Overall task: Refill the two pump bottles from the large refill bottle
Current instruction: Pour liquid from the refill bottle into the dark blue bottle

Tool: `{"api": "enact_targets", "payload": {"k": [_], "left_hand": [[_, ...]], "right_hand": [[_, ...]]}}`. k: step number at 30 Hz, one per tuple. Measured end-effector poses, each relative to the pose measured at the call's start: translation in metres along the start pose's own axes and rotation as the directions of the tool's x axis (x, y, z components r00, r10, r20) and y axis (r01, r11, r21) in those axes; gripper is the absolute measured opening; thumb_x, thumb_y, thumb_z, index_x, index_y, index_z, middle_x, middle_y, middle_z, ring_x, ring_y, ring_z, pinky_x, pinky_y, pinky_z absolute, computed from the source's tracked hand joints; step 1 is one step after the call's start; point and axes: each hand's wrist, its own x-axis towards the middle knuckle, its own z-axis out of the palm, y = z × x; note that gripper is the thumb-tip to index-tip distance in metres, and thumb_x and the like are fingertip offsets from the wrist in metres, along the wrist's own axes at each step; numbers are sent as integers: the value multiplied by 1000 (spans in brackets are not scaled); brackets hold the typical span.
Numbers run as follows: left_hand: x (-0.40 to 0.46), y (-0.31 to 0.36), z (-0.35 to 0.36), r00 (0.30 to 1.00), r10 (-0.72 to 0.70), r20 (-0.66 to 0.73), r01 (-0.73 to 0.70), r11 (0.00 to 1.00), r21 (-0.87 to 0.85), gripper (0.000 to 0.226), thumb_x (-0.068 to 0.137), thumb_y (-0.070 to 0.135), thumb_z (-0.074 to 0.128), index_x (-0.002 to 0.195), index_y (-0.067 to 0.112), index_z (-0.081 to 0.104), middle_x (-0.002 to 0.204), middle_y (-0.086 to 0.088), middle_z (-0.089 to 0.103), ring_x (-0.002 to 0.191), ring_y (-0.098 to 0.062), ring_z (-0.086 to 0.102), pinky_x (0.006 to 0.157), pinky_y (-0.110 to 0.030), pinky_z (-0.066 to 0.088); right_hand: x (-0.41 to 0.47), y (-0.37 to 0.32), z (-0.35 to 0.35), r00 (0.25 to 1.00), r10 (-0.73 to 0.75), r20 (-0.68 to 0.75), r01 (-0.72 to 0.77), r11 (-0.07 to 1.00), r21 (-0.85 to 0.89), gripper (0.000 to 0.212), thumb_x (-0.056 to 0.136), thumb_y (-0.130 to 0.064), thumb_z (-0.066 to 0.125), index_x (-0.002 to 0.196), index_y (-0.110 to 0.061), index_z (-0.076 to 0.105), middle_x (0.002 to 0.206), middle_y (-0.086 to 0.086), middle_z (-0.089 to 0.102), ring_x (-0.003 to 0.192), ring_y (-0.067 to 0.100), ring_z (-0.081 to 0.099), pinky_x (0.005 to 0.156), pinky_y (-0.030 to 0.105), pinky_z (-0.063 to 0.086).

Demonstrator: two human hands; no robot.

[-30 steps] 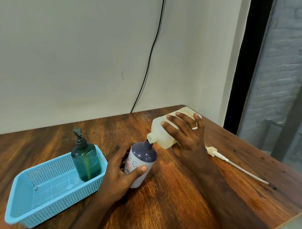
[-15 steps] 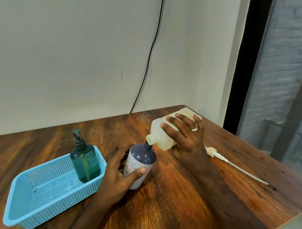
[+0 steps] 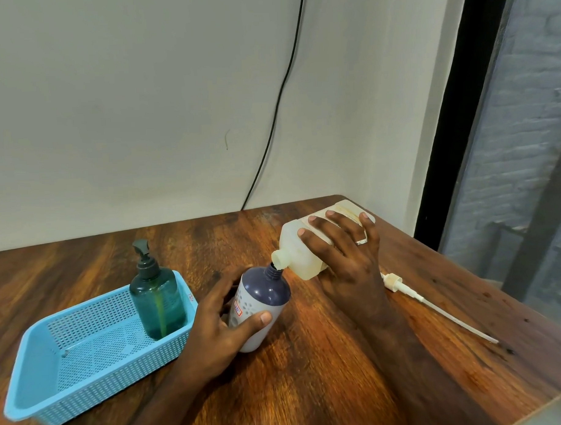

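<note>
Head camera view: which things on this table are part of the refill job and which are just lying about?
Part of the job:
- refill bottle, tipped, in the right hand
- white and navy bottle, in the left hand
- green pump bottle in the blue basket
- loose pump on the table

Lying about:
- black cable on the wall

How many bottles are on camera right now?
3: green pump bottle in the basket, purple bottle in left hand, refill bottle in right hand.
</note>
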Motion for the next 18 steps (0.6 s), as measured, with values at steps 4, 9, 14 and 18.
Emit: {"api": "enact_targets", "payload": {"k": [4,9,14,18], "left_hand": [[0,-3,0,1000,10,1,-10,1000,-7,66,75,42,82,135,34,56,129,7,67,121,-19,64,94,-28,56],[0,-2,0,1000,21,5,-21,1000,-7,63,74,41,82,132,40,57,128,8,68,119,-17,65,91,-24,55],[0,5,0,1000,29,-4,-29,1000,11,61,72,41,82,125,57,57,126,17,67,117,-6,65,87,-14,52],[-1,4,0,1000,27,-7,-27,1000,13,61,73,42,82,127,55,56,126,17,67,117,-7,64,87,-14,52]], "right_hand": [[0,1,0,1000,-6,0,6,1000,-10,81,70,-24,92,138,-25,47,138,12,63,132,37,54,116,62,24],[-2,2,2,1000,-6,-4,6,1000,-6,81,71,-23,92,139,-26,47,139,11,61,134,35,51,118,60,21],[-3,3,2,1000,-8,-3,8,1000,-3,80,72,-22,90,139,-25,47,141,11,60,136,34,50,120,57,18],[-3,3,2,1000,-6,-5,6,1000,1,79,74,-24,89,140,-26,46,141,11,60,136,33,49,120,58,18]]}}
